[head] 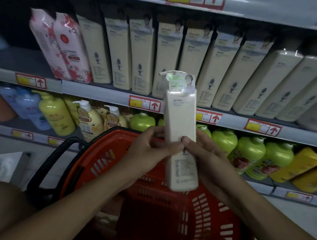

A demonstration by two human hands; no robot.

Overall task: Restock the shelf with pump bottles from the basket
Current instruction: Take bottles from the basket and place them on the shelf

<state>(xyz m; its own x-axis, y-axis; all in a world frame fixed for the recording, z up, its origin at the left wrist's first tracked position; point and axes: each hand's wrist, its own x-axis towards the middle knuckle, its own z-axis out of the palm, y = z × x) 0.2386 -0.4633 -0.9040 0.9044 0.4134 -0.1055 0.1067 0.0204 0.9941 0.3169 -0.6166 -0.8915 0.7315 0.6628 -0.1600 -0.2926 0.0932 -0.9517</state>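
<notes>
A tall cream pump bottle (180,121) with a clear pump head and the word "Scented" on its side stands upright in mid-air above the red basket (168,213). My left hand (148,150) grips its lower left side, and my right hand (200,150) grips the right side with the thumb across the front. Behind it, the middle shelf (107,93) carries a row of several matching cream bottles (143,55). The basket's inside is dark, and I cannot make out its contents.
Two pink floral packs (64,45) stand left of the cream row, with a dark gap of shelf further left. The lower shelf holds yellow, white and green bottles (248,151). The basket's black handle (53,163) hangs to the left. Red price tags line the shelf edges.
</notes>
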